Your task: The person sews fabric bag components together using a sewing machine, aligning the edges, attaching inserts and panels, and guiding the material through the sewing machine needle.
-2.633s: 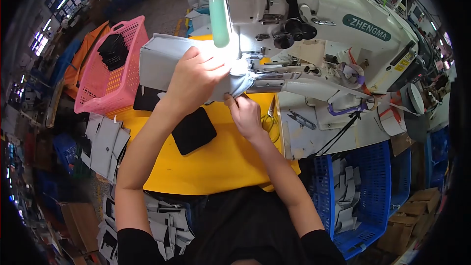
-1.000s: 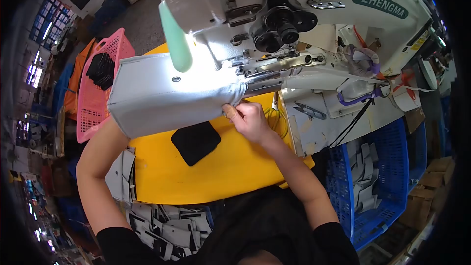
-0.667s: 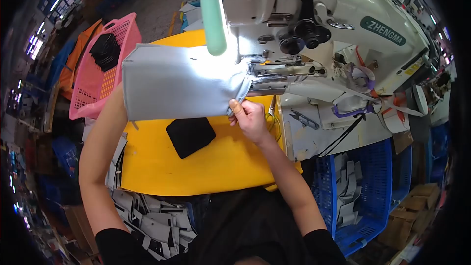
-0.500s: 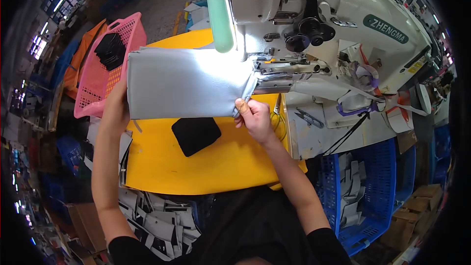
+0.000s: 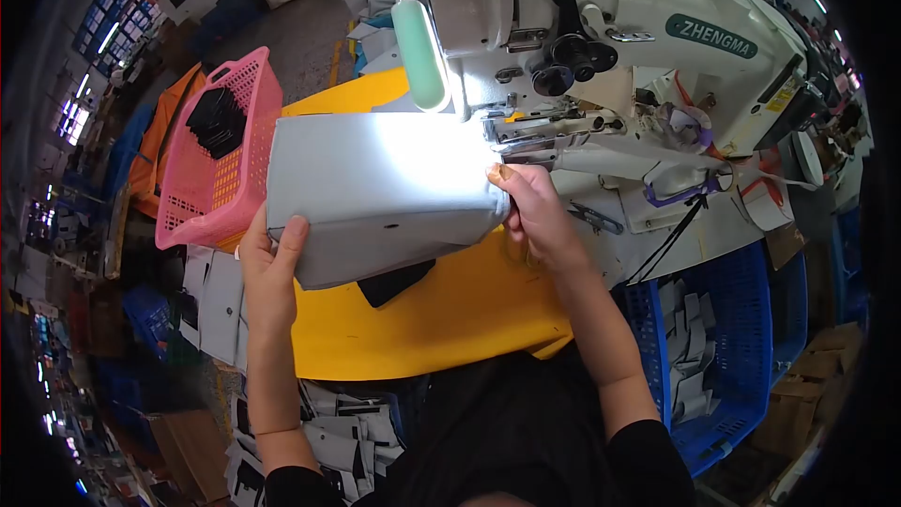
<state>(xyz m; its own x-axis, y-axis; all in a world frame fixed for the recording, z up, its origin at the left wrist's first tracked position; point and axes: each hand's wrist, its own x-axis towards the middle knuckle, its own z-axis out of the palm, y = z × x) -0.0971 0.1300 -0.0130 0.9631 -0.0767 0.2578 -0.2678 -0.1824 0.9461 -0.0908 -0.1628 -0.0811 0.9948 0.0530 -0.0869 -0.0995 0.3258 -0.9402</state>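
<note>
A grey, box-shaped fabric piece (image 5: 361, 169) is stretched between my two hands, its front side folded down and showing a small dark mark. My left hand (image 5: 270, 268) grips its lower left corner, thumb in front and the other fingers partly hidden behind. Close to the sewing machine's arm, my right hand (image 5: 537, 211) pinches the right edge, a tan wrap on one digit. The machine (image 5: 638, 28) meets the piece at its upper right, where lamp glare washes out detail. Partly covered by the fabric, a black piece (image 5: 399, 284) lies on the yellow work surface (image 5: 422, 338).
A pink basket (image 5: 258, 84) with black pieces stands at left. The green lamp (image 5: 419, 54) hangs over the fabric. Thread snips (image 5: 596, 218) lie on the machine table. At lower right is a blue crate (image 5: 748, 357) holding grey pieces; more grey pieces (image 5: 343, 446) lie below the yellow surface.
The grey piece has tilted and opened, so its lower side now shows. My left hand has shifted down to the lower corner, and my right hand has moved up and right along the edge.
</note>
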